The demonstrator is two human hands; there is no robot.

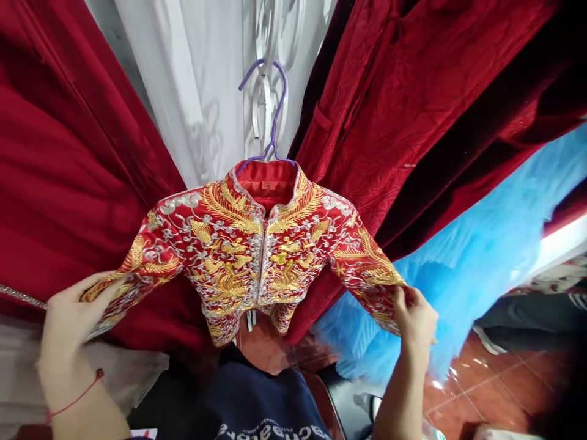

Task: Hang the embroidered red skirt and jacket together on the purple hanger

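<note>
A short red jacket (229,250) with gold and silver embroidery hangs in front of me on a purple hanger (274,131). Its stand-up collar has a small size label inside, and the front is closed down the middle. My left hand (76,311) grips the end of the sleeve on the left and holds it out to the side, fingers and thumb closed on the cloth. On the other side, my right hand (415,315) pinches the opposite sleeve near its cuff, spreading it outward. A red string circles my left wrist.
White metal rings (262,101) hold the hanger's hook. Dark red garments (77,153) hang at left, more red garments (413,85) at right. A fluffy light blue garment (477,238) hangs lower right, above a red tiled floor (499,385). Part of a person's dark-clothed leg (527,318) shows behind it.
</note>
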